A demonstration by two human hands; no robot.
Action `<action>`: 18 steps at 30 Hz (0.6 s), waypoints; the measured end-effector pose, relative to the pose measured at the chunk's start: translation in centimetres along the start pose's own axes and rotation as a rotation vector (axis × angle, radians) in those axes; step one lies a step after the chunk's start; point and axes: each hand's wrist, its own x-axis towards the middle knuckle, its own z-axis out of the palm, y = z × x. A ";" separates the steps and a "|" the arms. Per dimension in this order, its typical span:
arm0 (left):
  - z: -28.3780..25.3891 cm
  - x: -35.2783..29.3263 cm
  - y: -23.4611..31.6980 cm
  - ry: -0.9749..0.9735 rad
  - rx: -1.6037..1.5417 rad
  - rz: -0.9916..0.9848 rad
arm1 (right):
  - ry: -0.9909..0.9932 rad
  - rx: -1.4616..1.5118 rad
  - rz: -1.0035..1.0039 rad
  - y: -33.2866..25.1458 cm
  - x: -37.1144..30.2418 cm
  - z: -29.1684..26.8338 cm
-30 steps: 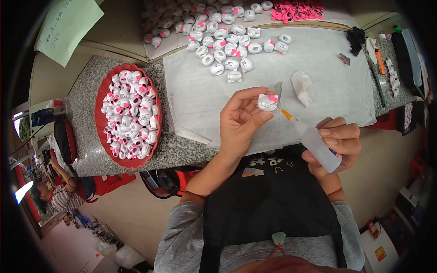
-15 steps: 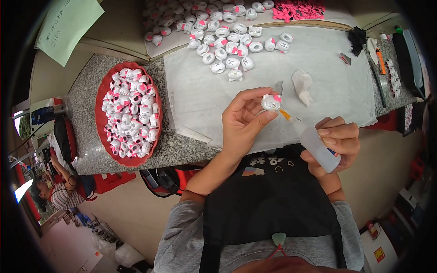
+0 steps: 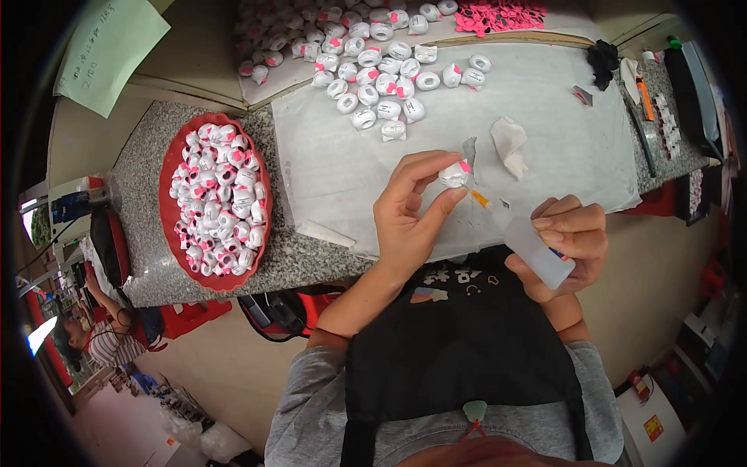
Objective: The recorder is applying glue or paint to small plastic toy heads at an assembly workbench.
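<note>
Between the thumb and fingers of my left hand is a small white cat-head figure with a pink bow. My right hand is wrapped round a translucent squeeze bottle, held tilted. Its orange nozzle points up and left, with the tip at or very near the lower side of the figure; whether they touch I cannot tell. Beyond my hands, many similar white and pink figures lie loose on a white sheet.
To the left, a red scalloped basket holds many figures on the granite counter. A pile of pink pieces is at the back. Crumpled tissue and a black cloth lie on the right. A co-worker sits far left.
The figure has turned in my left fingers, showing a different side. Both hands stay close together, and the bottle still points at the figure. The whole view has shifted slightly.
</note>
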 end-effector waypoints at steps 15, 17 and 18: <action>-0.9 -0.5 0.1 0.256 -0.236 0.036 | -0.045 0.273 0.646 6.5 7.0 -2.1; -0.7 -0.2 0.3 0.238 -0.240 0.032 | -0.101 0.240 0.604 9.2 9.3 -1.8; -0.5 -0.1 0.3 0.234 -0.242 0.038 | -0.158 0.054 0.581 11.0 10.2 -1.6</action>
